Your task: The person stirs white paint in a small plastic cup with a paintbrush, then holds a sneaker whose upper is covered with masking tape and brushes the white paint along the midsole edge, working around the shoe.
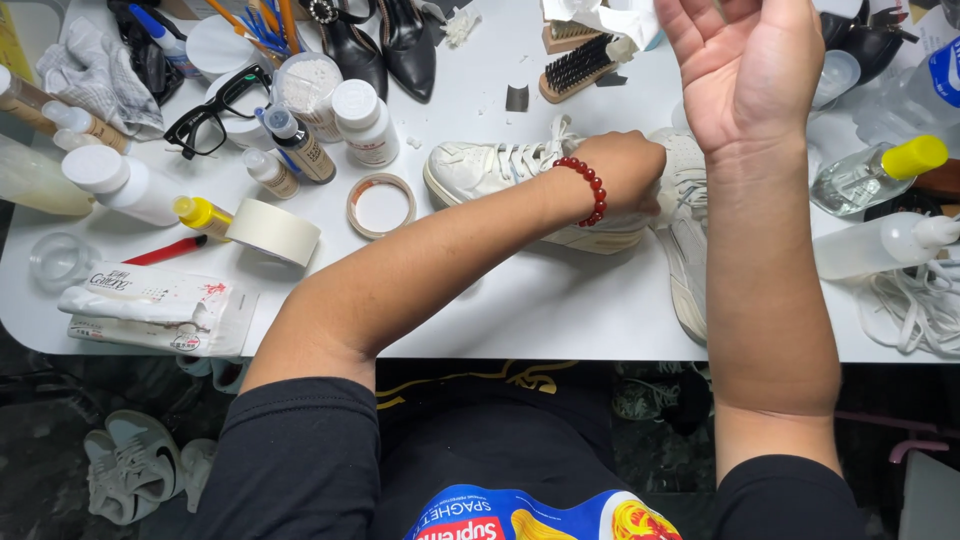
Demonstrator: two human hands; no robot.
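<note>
Head view: left hand on sneaker, right hand raised

Head view, frame centre: white sneaker (500,170) lies on the table (560,300), long axis running left-right, toe toward the left, heel end hidden under the left hand (622,165). That hand is curled closed over the shoe's rear; a red bead bracelet (590,188) sits on the wrist. Whether the fingers grip the shoe or just press on it, cannot tell. Second white sneaker (685,250) lies just beside it to the right, long axis running top-bottom, mostly covered by the right forearm.

Right hand (745,60) is up at upper right, palm toward camera, fingers partly cut by the frame edge; it touches a white cloth or paper (610,15) at the top edge, grip unclear. Left hand is clearly the nearer one to the first sneaker; right hand is above and to the right of it, apart.

Outward: brush (580,68) above the shoe, tape rolls (381,207) to its left, white bottle (365,122), black glasses (205,118), black heels (385,45) at top, clear bottle with yellow cap (870,175) at right, loose laces (915,305) lower right.
</note>
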